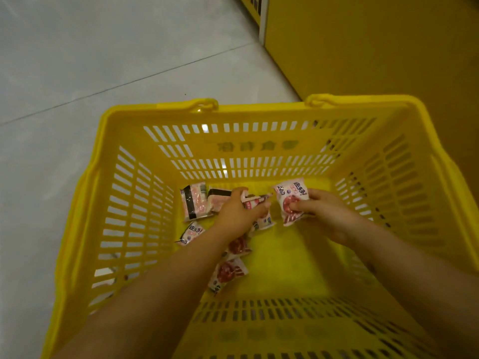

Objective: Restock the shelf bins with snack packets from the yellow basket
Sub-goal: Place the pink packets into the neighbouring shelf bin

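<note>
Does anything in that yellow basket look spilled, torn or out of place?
Nothing looks damaged or spilled. The small pink-and-white snack packets lie scattered at odd angles on the floor of the yellow slotted plastic basket, as loose stock would. The left hand and right hand each hold a packet.

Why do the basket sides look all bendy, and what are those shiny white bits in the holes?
In the head view, the wide-angle lens curves the yellow basket; the bright spots are floor glare showing through its slots; both forearms blur near the bottom edge.
</note>
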{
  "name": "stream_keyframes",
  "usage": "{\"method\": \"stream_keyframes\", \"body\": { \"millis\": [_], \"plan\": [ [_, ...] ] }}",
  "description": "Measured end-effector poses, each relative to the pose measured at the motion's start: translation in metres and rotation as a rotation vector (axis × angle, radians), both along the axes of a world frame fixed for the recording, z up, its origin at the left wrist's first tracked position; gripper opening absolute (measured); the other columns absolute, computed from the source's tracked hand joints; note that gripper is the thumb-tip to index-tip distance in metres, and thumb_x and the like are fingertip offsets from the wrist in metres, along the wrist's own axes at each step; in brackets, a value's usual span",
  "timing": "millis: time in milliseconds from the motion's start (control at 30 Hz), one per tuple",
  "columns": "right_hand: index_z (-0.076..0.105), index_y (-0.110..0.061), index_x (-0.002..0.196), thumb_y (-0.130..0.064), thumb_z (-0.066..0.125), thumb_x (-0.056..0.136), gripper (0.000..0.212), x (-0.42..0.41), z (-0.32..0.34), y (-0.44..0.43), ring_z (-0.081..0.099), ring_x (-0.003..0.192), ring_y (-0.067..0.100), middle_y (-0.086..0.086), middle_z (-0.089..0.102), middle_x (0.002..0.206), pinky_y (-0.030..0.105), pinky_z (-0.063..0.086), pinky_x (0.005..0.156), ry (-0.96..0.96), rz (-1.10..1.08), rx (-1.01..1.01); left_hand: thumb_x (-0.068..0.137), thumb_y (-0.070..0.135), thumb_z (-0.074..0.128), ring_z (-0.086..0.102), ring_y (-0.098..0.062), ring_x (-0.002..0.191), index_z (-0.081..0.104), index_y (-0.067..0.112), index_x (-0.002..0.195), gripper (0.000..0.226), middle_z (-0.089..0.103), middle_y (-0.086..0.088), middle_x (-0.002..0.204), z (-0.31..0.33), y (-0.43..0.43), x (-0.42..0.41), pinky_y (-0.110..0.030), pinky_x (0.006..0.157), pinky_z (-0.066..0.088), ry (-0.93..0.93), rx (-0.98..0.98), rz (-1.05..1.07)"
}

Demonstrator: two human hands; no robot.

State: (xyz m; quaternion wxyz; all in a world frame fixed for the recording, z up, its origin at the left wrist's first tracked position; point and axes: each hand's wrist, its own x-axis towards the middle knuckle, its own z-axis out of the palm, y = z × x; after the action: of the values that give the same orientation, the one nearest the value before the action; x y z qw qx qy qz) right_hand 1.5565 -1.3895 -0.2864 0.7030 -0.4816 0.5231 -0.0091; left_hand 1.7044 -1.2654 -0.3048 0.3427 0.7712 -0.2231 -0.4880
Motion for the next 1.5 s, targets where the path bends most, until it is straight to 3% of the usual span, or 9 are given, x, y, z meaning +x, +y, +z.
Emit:
{"method": "stream_keyframes", "body": {
  "millis": [133,367,567,800,1033,1200,1333,1400,1500],
  "plan": [
    [0.065,-0.006,0.105,-0.014,0.070,0.071,0.035,0.004,0.004,0.005,0.071,0.081,0.018,0.012,0.074,0.099,0.024,0.054,0.065,-0.158,0.035,0.238,0.089,0.049,0.058,0.066,-0.025,0.102,0.059,0.023,0.114,0.036,0.071,-0.004,0.106,0.010,-0.015,0.001,-0.049,0.097,0.048,0.308,-0.044,0.124],
    [0.062,-0.008,0.111,-0.017,0.068,0.069,0.044,0.005,0.014,0.001,0.072,0.076,0.018,0.009,0.074,0.094,0.027,0.057,0.060,-0.260,-0.007,0.284,0.100,0.051,0.019,0.066,-0.024,0.098,0.057,0.016,0.125,0.057,0.068,-0.012,0.111,0.037,-0.019,0.006,-0.033,0.078,0.051,0.752,-0.072,0.127],
    [0.055,0.004,0.121,-0.012,0.069,0.067,0.059,-0.001,0.050,-0.009,0.072,0.070,0.023,0.019,0.072,0.094,0.030,0.057,0.054,-0.273,-0.139,0.203,0.101,0.022,0.029,0.057,-0.028,0.101,0.052,0.018,0.130,0.037,0.061,-0.014,0.116,0.059,-0.015,0.007,-0.045,0.093,0.044,0.738,-0.118,0.215],
    [0.064,0.003,0.107,0.000,0.055,0.086,0.023,-0.012,0.141,-0.005,0.070,0.077,0.023,0.017,0.072,0.093,0.035,0.059,0.066,-0.395,-0.154,0.049,0.083,0.026,0.065,0.064,-0.011,0.104,0.046,0.022,0.137,0.058,0.067,0.003,0.118,0.119,-0.014,0.008,-0.030,0.086,0.051,0.577,-0.315,0.025],
    [0.060,-0.007,0.121,-0.018,0.064,0.075,0.047,-0.035,0.250,0.020,0.065,0.089,0.022,0.013,0.069,0.104,0.036,0.052,0.084,-0.449,-0.144,-0.116,0.087,0.031,0.067,0.070,-0.008,0.070,0.063,0.020,0.106,0.022,0.074,0.005,0.078,0.216,-0.010,0.001,-0.027,0.063,0.054,0.273,-0.404,0.121],
    [0.058,-0.007,0.126,-0.019,0.063,0.072,0.056,-0.051,0.304,0.061,0.063,0.094,0.027,0.019,0.066,0.114,0.037,0.051,0.089,-0.579,-0.124,-0.182,0.097,0.024,0.052,0.071,-0.019,0.080,0.061,0.014,0.110,0.018,0.074,-0.008,0.097,0.286,-0.001,-0.032,-0.034,0.071,0.057,0.344,-0.541,0.102],
    [0.057,0.004,0.126,-0.017,0.060,0.076,0.055,-0.071,0.347,0.086,0.064,0.088,0.028,0.023,0.064,0.115,0.031,0.058,0.073,-0.690,-0.152,-0.250,0.096,0.017,0.053,0.071,-0.026,0.088,0.064,0.013,0.106,0.015,0.073,-0.011,0.097,0.333,0.010,-0.065,-0.047,0.083,0.056,0.129,-0.698,0.028],
    [0.056,0.006,0.124,-0.011,0.057,0.082,0.045,-0.083,0.370,0.097,0.064,0.096,0.033,0.025,0.064,0.117,0.039,0.055,0.084,-0.720,-0.170,-0.342,0.095,0.025,0.056,0.070,-0.028,0.091,0.065,0.017,0.094,0.012,0.073,-0.010,0.096,0.357,0.017,-0.081,-0.052,0.088,0.053,0.033,-0.771,0.074],
    [0.056,0.002,0.123,-0.007,0.053,0.093,0.031,-0.102,0.402,0.113,0.066,0.097,0.030,0.021,0.068,0.112,0.044,0.052,0.090,-0.713,-0.236,-0.553,0.097,0.038,0.052,0.071,-0.015,0.077,0.062,0.023,0.088,0.020,0.074,0.002,0.086,0.392,0.030,-0.104,-0.036,0.068,0.059,0.057,-0.862,0.091]
  ]
}}
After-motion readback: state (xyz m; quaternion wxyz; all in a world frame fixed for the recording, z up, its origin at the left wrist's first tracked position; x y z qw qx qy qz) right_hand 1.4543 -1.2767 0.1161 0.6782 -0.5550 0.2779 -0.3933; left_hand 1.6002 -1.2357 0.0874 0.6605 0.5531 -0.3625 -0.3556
